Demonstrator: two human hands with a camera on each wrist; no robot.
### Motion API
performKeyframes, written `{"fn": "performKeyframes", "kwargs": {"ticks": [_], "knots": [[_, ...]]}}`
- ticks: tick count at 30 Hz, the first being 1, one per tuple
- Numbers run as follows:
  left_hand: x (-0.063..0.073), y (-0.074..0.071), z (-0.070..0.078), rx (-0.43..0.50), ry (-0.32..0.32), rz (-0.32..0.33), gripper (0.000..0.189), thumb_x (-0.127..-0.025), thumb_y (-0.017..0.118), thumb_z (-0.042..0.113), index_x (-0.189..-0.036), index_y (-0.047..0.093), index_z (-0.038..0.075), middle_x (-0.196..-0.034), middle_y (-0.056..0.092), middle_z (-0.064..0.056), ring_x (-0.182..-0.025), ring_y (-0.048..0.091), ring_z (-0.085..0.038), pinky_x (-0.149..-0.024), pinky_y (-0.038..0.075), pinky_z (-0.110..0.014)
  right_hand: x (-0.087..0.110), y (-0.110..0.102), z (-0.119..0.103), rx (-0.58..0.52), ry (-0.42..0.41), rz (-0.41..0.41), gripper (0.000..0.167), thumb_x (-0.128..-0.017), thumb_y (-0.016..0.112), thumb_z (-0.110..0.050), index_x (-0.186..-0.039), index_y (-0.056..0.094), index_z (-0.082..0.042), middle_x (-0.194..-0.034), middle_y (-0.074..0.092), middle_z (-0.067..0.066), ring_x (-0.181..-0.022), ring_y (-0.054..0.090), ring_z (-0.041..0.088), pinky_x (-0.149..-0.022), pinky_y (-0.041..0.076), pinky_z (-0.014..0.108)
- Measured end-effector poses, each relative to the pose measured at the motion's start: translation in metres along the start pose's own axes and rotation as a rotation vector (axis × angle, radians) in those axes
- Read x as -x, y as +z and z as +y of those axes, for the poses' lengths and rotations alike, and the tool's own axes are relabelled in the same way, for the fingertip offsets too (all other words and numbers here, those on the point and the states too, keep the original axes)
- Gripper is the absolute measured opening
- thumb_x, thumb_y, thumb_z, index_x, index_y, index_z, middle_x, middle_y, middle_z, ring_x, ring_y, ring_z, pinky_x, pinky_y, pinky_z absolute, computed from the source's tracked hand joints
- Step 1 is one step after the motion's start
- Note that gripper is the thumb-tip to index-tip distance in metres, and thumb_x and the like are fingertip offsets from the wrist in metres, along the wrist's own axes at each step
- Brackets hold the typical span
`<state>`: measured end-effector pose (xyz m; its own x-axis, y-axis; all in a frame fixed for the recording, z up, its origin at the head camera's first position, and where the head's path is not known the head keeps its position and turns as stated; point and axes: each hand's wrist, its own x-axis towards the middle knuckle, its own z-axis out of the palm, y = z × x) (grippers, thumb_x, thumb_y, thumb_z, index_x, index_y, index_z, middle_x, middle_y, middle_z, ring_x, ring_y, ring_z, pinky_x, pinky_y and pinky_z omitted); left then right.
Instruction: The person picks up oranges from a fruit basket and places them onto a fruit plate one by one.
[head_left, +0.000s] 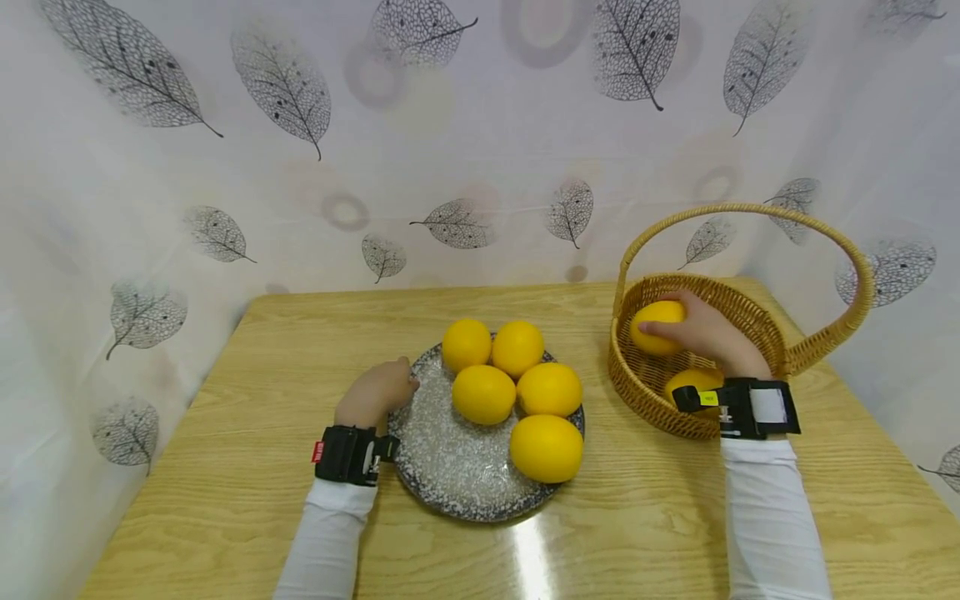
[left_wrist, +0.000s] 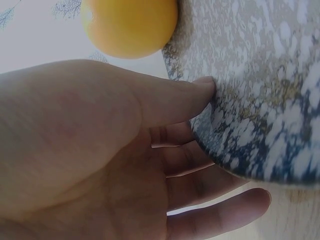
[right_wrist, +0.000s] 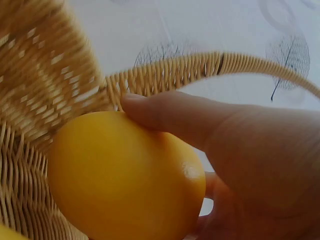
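Note:
My right hand (head_left: 708, 329) grips a yellow-orange orange (head_left: 657, 327) inside the wicker basket (head_left: 626, 379). In the right wrist view, the thumb lies along the top of this orange (right_wrist: 125, 175), and the other fingers are mostly hidden behind it. A second orange (head_left: 693, 383) sits lower in the basket, partly covered by the wrist strap. My left hand (head_left: 378, 392) pinches the left rim of a speckled grey plate (head_left: 457, 467). Its thumb rests on the plate's upper face, with the fingers under the dark edge (left_wrist: 235, 167). Several oranges (head_left: 483, 395) are grouped on the plate's right half.
The basket's tall arched handle (head_left: 750, 208) rises over the right hand and leans right. Both plate and basket stand on a light wooden table (head_left: 285, 350). A pale curtain (head_left: 480, 150) with leaf prints hangs right behind the table's back edge and along its sides.

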<state>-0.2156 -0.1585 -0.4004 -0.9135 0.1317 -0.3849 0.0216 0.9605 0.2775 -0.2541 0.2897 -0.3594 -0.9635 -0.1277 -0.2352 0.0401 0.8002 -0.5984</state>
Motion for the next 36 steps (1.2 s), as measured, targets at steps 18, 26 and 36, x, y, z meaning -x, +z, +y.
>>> {"fn": "performKeyframes", "kwargs": {"ticks": [18,26,36], "knots": [[-0.005,0.004,-0.005,-0.002,0.009,-0.003,0.045,-0.107,0.05,0.022,-0.14,0.05,-0.01,-0.129,0.065,-0.025,-0.104,0.065,-0.028,-0.094,0.053,-0.046,0.016,-0.002,-0.034,0.018,-0.039,0.082,0.095,-0.094,0.063,-0.061,-0.159,0.025,-0.002,-0.154,0.038,0.03,-0.128,0.045,0.045,-0.103,0.041,0.061],[-0.004,0.005,-0.005,0.002,-0.002,-0.001,0.047,-0.107,0.05,0.022,-0.142,0.048,-0.01,-0.132,0.064,-0.026,-0.111,0.066,-0.032,-0.098,0.053,-0.048,0.02,0.003,-0.051,0.015,-0.067,0.083,0.086,-0.096,0.063,-0.055,-0.156,0.031,-0.003,-0.148,0.043,0.027,-0.12,0.048,0.041,-0.096,0.045,0.053],[-0.003,0.003,-0.004,0.006,0.008,0.014,0.044,-0.106,0.05,0.021,-0.138,0.052,-0.01,-0.129,0.065,-0.026,-0.111,0.066,-0.032,-0.098,0.053,-0.049,0.017,0.009,-0.06,0.03,-0.083,0.086,0.085,-0.096,0.064,-0.053,-0.156,0.031,-0.003,-0.148,0.043,0.028,-0.119,0.049,0.041,-0.095,0.046,0.053]]}}
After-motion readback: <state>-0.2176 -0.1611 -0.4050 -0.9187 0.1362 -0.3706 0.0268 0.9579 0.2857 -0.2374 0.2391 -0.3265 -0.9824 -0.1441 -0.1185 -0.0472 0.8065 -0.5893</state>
